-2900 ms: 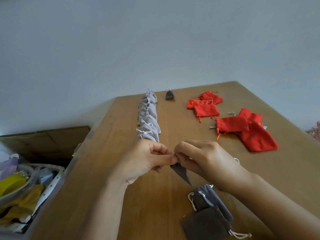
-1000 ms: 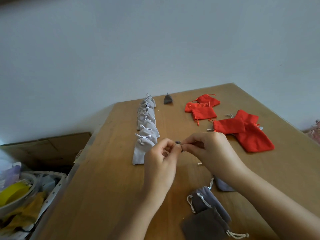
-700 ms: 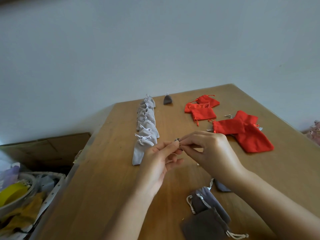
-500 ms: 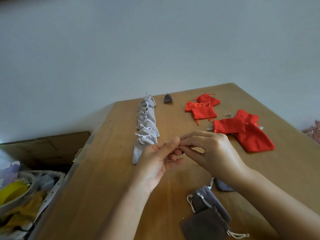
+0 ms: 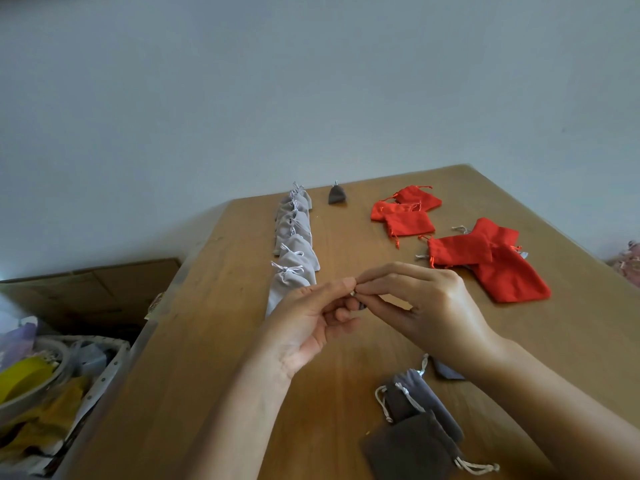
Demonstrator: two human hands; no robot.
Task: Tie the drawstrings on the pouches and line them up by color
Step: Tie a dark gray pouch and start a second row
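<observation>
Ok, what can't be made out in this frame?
Head view:
- Held pouch: covered by the fingertips of left hand and right hand; knot unreadable.
- Grey pouch: mostly under the right wrist.
- Dark pouch: cut by the bottom edge.
- Grey row, far end: too small to count.

- On table (image 5: 214, 341), left: row of tied pouches (image 5: 294, 244); lone pouch (image 5: 336, 195) beside its far end.
- Right: scattered pouches (image 5: 460, 251) (some overlapping).
- Near edge: stacked pouches (image 5: 415, 410).
- Left of table, lower: basket (image 5: 104, 372).
</observation>
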